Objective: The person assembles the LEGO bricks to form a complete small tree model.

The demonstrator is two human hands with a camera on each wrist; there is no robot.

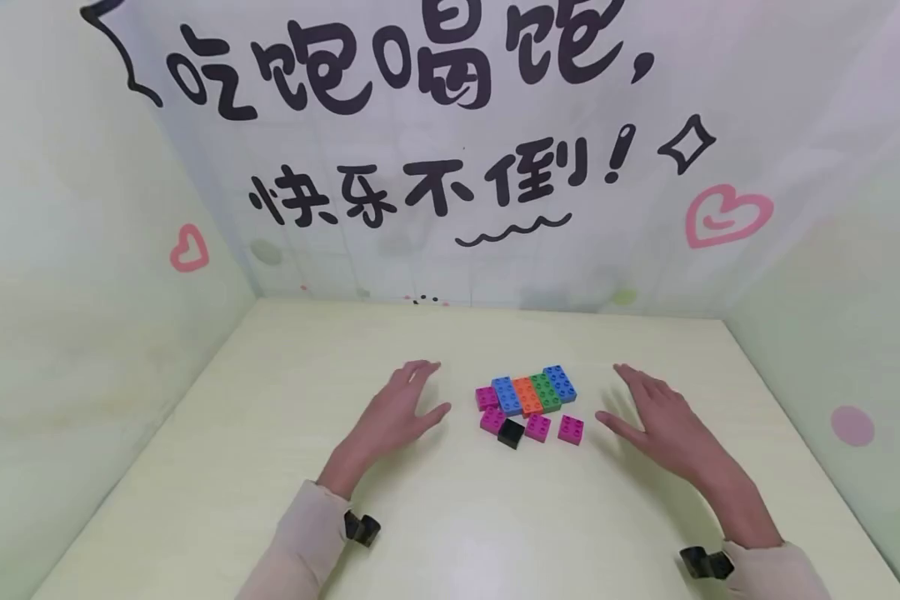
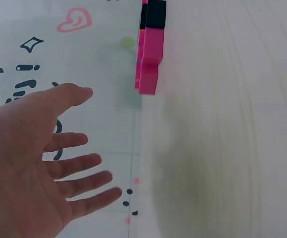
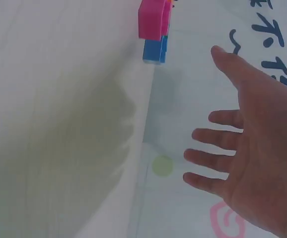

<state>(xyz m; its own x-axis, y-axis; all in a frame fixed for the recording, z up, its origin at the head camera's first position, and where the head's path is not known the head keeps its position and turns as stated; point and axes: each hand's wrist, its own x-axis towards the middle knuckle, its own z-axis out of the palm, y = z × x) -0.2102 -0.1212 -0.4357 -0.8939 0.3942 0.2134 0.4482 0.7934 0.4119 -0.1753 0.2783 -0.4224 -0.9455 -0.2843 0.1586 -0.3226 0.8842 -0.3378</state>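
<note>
Toy building bricks lie in a cluster on the table between the two hands. In the head view a blue brick (image 1: 507, 396), an orange brick (image 1: 527, 397), a green brick (image 1: 546, 393) and another blue brick (image 1: 560, 383) sit side by side in a slanted row. Several smaller magenta bricks, one of them (image 1: 571, 429) at the right, and a black brick (image 1: 511, 433) lie along the left and front. My left hand (image 1: 395, 417) hovers left of the cluster, fingers extended and holding nothing. To the right, my right hand (image 1: 663, 423) is likewise raised above the table with fingers spread, touching no brick.
The pale table (image 1: 217, 467) is bounded by a back wall (image 1: 390, 267) with black lettering and by side walls. A small black device (image 1: 362, 528) is worn at the left wrist, and a similar device (image 1: 707, 563) at the right.
</note>
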